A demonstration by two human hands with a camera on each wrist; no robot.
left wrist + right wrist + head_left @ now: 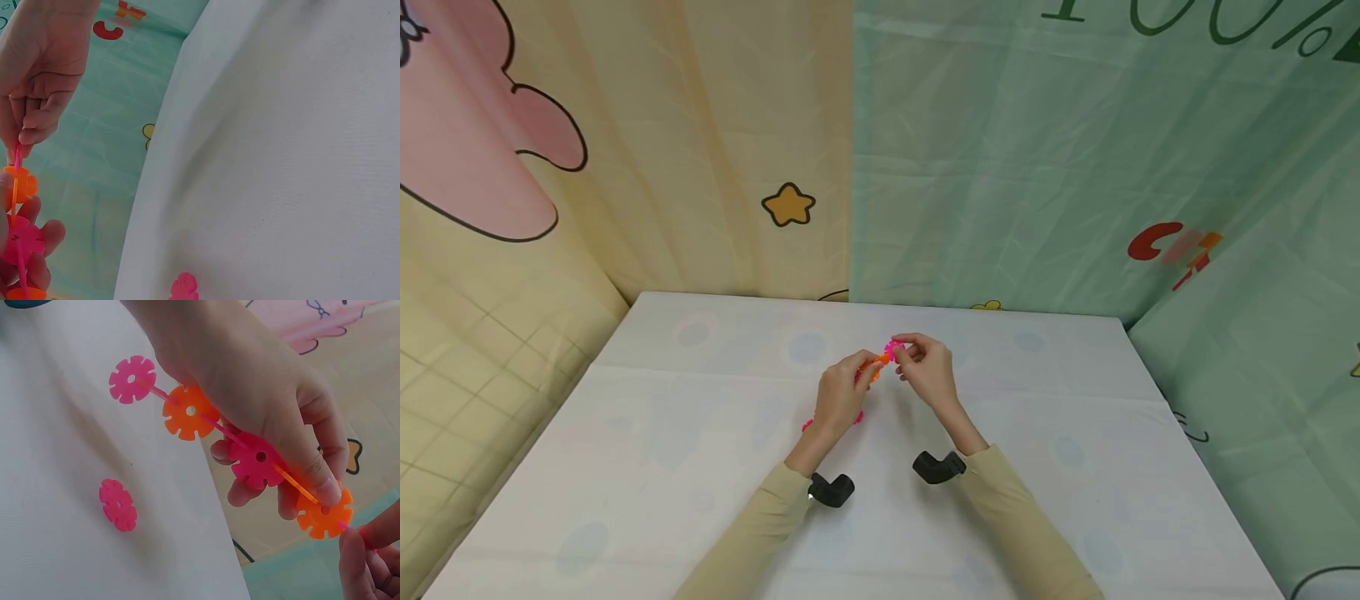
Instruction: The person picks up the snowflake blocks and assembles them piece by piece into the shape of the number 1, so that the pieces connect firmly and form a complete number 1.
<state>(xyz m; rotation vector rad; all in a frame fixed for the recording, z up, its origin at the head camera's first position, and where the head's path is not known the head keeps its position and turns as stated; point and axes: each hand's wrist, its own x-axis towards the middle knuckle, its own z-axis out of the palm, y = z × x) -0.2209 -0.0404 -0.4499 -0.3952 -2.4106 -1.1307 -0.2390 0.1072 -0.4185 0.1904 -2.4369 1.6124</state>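
A chain of interlocking flower-shaped plastic discs, alternating pink and orange, runs along my left hand (841, 396). Thumb and fingers of that hand pinch the orange disc (325, 512) near the chain's far end, and a pink disc (257, 460) lies against its other fingers. Further back along the chain come another orange disc (189, 412) and a pink one (132, 379). My right hand (928, 371) pinches a pink disc (894, 350) that meets the orange end disc edge to edge. Fingers partly cover this joint. Both hands are raised above the table.
A separate pink disc (119, 505) lies on the white table (662, 500) beneath the hands. Patterned curtains (1000, 167) hang behind the table and at its sides. Both wrists wear a black camera mount (832, 491).
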